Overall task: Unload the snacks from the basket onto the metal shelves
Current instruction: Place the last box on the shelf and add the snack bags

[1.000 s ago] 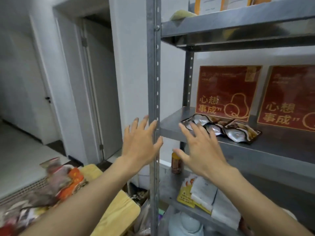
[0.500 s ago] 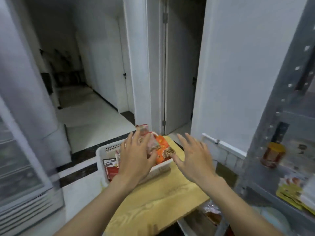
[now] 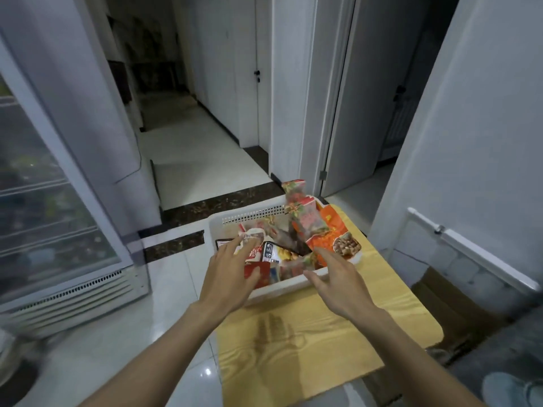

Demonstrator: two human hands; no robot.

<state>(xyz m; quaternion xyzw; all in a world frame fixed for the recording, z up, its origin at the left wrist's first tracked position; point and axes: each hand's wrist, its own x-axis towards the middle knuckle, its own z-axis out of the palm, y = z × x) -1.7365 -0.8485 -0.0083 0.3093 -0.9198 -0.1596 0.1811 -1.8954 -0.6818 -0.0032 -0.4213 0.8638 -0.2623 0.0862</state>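
Both hands are over the basket (image 3: 216, 230), neither holding anything.

Left hand (image 3: 227, 277): palm down, fingers spread wide, over the near-left part of the basket. Thumb lies across a red pack (image 3: 260, 274), fingertips reach a white pack (image 3: 252, 239). Touching or hovering: cannot tell.

Right hand (image 3: 342, 284): also wide, fingers splayed, over the near-right rim. Index points at an orange pack (image 3: 338, 240) with nuts printed on it. Contact: cannot tell.

Basket is white with perforated walls and sits on the far end of a yellow wood-grain table (image 3: 308, 362). Snacks are still inside, loosely piled. A tall clear pack (image 3: 304, 218) with red print stands upright at the far right, well above the rim. The orange pack leans just right of it. Hand shadows fall on the table near the basket.

Around: glass-door cooler (image 3: 44, 207) at left, white tile floor (image 3: 188, 160), dim corridor far with a closed door (image 3: 249, 83). A white pipe (image 3: 470, 251) runs along the right wall. A shoe (image 3: 511, 387) shows near right.
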